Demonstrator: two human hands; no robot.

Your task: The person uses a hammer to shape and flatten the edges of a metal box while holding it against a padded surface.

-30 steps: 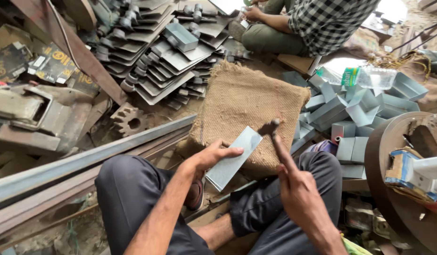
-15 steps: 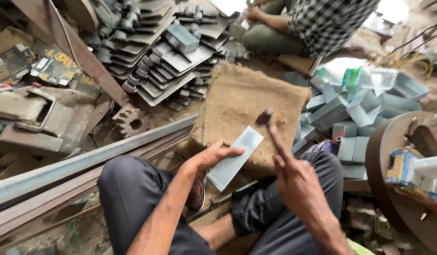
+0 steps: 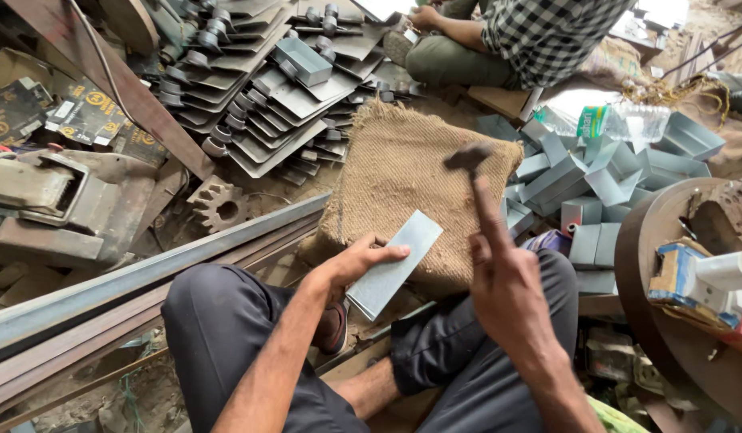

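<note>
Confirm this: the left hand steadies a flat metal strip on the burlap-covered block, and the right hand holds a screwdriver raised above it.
Not quite. The head view shows the right hand holding a hammer, not a screwdriver, raised above the strip. The rest stands: the left hand steadies the flat metal strip on the burlap-covered block.

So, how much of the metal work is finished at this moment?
Done: a pile of folded boxes lies at the right. In hand: the left hand pins a flat sheet on the sack, and the right hand holds a hammer raised. Left: this sheet is not yet bent.
</note>
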